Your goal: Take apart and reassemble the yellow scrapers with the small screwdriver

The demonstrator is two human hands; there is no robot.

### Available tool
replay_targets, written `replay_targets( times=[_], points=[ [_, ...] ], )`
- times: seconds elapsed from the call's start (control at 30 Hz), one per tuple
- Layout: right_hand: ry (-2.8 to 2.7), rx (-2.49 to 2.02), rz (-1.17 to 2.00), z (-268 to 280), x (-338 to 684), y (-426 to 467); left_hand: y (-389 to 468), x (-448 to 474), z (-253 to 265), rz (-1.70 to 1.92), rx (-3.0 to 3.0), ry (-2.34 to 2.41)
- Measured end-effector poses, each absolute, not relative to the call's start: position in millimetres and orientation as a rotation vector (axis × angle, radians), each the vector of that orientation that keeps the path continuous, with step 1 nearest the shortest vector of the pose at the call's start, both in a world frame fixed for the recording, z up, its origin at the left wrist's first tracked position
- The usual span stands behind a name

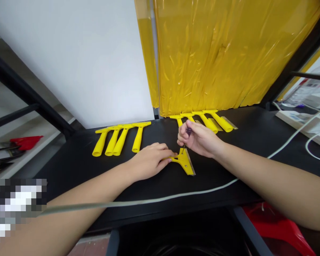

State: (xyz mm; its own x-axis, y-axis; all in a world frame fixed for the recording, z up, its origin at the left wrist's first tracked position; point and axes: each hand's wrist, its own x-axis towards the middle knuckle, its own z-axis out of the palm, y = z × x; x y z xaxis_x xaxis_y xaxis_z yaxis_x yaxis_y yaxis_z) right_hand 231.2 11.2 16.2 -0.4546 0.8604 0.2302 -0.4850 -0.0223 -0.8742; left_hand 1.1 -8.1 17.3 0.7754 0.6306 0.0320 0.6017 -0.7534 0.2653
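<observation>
A yellow scraper [187,164] lies on the black table, its metal blade edge toward the right. My left hand [150,160] is closed round its handle and presses it down; most of the handle is hidden under the fingers. Above the scraper's head, my right hand [198,138] grips a screwdriver [188,131] with a dark handle. The thin shaft points down and its tip meets the far end of the scraper's head, near a screw spot. Another screw shows lower on the head.
Several yellow scraper handles [120,142] lie at the left back. More yellow scrapers [221,121], some with blades showing, lie behind my right hand. A pale cable [160,200] crosses the front of the black table [216,190]. A white power strip [304,128] sits at right.
</observation>
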Motion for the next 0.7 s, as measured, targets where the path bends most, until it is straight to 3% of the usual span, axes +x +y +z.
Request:
replay_targets(
  times=[0.7],
  points=[
    [-1.103,-0.422,1.628,17.8,231.2,12.6,-6.6,0.1,14.5,0.186,2.729,0.975]
  ],
)
